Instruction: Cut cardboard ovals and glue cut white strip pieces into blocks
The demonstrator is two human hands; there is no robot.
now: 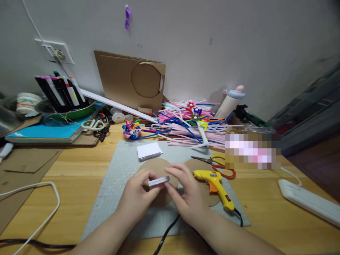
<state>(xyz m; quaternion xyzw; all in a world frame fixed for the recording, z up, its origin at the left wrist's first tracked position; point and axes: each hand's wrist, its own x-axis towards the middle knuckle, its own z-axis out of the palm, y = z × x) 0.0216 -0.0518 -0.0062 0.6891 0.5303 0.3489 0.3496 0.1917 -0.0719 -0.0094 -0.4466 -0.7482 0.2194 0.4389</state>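
My left hand (138,196) and my right hand (186,196) meet over a grey cutting mat (119,177), both pinching a small flat stack of white paper (158,181) held edge-on between the fingertips. Under the hands lies a brown cardboard disc (159,165). A second cardboard disc (195,165) lies just right of it, partly under a yellow glue gun (214,184). Another small stack of white paper (149,151) rests on the mat behind the hands.
Scissors with red and yellow handles (217,164) lie beside the glue gun. A heap of coloured pipe cleaners (186,129) fills the back of the table. Cardboard with a round cutout (132,81) leans on the wall. Markers (60,90), a white power strip (310,202) and cables (39,198) lie around.
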